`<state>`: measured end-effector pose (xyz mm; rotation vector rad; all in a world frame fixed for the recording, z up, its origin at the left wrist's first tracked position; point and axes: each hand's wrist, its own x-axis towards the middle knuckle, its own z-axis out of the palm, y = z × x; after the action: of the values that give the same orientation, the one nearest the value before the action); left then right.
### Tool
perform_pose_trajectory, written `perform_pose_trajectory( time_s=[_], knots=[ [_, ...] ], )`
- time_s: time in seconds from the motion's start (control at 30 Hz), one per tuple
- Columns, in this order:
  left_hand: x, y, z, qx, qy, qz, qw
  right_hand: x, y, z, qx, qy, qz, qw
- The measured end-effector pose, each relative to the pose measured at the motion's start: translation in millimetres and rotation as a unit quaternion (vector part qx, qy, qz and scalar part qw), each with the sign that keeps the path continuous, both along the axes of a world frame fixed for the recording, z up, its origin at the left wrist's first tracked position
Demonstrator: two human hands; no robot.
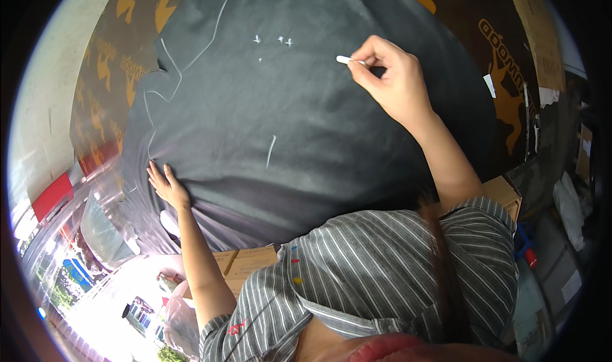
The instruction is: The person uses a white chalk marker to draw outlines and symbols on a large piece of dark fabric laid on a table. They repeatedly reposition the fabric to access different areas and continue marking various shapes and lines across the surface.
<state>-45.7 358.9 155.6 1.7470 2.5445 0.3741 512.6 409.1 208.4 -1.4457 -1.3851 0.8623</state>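
A large black sheet, like a leather hide [306, 100], is spread in front of me, marked with thin white lines and several small white marks. Between the fingertips of my right hand [392, 75] is a white stick of chalk [343, 59], its tip pointing left. This hand is over the right part of the hide; whether the chalk touches the surface I cannot tell. My left hand [168, 186] lies flat on the hide's left side, fingers stretched out, beside the lower end of a long chalk line. Folds run through the hide near my body.
Beneath the hide is a brown board [105, 75] with orange printing, showing at left and right. A small white scrap [489, 86] lies on its right part. Cardboard [252, 266] sits at the near edge by my body. A white plastic bag [567, 209] is at far right.
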Motion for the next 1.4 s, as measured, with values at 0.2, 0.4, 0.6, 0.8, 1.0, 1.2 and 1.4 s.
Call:
perform_pose_trajectory(
  time_s=[0.2,0.4,0.6,0.8,1.0,1.2,1.4],
  knots=[
    [-6,-4,-2,0.005,0.003,-0.007,1.0,-7,16,-4,0.062,-0.136,0.009,0.989],
    [-5,0,0,0.0,-0.007,-0.005,1.0,-8,13,-6,0.086,-0.145,-0.012,0.986],
    [-5,0,0,0.0,-0.017,-0.015,1.0,32,-17,13,-0.025,0.148,0.004,0.989],
    [-12,0,-5,0.007,0.006,-0.013,1.0,154,-63,15,0.048,0.096,-0.255,0.961],
    [-9,12,-6,-0.007,0.01,-0.002,1.0,155,-109,11,0.036,0.083,-0.293,0.952],
    [-17,12,-9,-0.036,0.028,0.014,0.999,153,-127,5,0.034,0.105,-0.312,0.944],
    [-2,12,6,-0.144,0.109,0.088,0.98,173,-94,3,0.062,0.113,-0.274,0.953]
  ],
)
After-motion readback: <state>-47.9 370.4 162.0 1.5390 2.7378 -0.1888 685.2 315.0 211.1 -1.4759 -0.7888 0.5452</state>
